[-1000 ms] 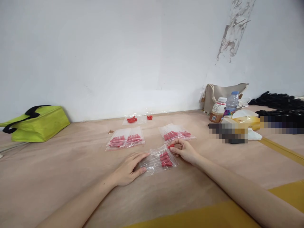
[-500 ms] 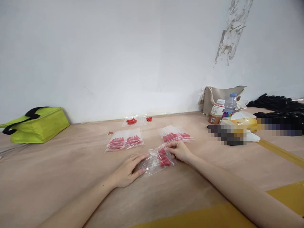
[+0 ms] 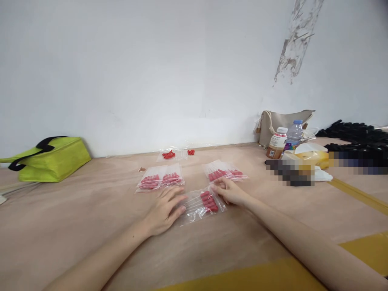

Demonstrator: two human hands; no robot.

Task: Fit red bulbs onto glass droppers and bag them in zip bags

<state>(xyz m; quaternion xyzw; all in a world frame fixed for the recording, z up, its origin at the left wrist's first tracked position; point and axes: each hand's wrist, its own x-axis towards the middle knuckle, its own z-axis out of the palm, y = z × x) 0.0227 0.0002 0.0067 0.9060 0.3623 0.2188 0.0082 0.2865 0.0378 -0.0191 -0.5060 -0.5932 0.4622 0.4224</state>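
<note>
A clear plastic bag (image 3: pixel 197 205) lies flat on the brown covered table before me, holding several thin pale sticks with thick red ends. The red ends point toward the right. At the bag's left edge, my left hand (image 3: pixel 165 210) rests with its fingers apart, the tips touching or just over the plastic. My right hand (image 3: pixel 230 192) has its thumb and fingers closed on the bag's upper right corner. Just beyond are two groups of similar filled bags: one stack (image 3: pixel 160 178) at the left, another stack (image 3: pixel 226 170) at the right.
Near the wall lies a clear bag (image 3: pixel 169 154) with red pieces, next to more red pieces (image 3: pixel 190 152). A lime-green bag (image 3: pixel 54 159) stands far left. At the right are a brown drink bottle (image 3: pixel 277 143), a water bottle (image 3: pixel 294 131), a beige bag (image 3: pixel 266 129) and a black heap (image 3: pixel 357 137).
The bag between my hands now lies flatter, its sticks spread out straight. My left fingers have shifted up and opened wider; my right hand stays at the bag's upper right.
</note>
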